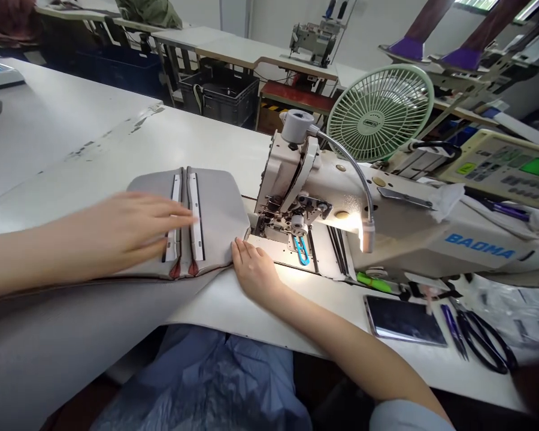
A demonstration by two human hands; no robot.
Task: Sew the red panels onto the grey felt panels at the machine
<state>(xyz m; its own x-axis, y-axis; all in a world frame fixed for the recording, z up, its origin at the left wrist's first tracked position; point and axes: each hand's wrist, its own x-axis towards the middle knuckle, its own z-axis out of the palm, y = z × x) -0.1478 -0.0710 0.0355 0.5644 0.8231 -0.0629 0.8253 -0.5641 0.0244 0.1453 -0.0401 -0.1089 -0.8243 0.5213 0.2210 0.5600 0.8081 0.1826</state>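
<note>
A grey padded fabric panel (224,200) lies on the table left of the sewing machine's needle area, its near part draping over the table's front edge. Two white strips with dark edging (196,230) run along its middle seam, and dark red material shows at their near ends. My left hand (139,230) is over the panel, fingers stretched out across the strips; it looks slightly blurred. At the panel's right corner, my right hand (254,266) has its fingers together on the edge, with the thumb hidden. The sewing machine (291,197) stands just beyond that hand.
A blue looped piece (302,250) lies by the needle plate under a lit lamp (367,235). To the right are a phone (406,320), a purple tool (453,329) and black-handled scissors (485,341). A green fan (379,114) and a dark crate (222,96) stand behind.
</note>
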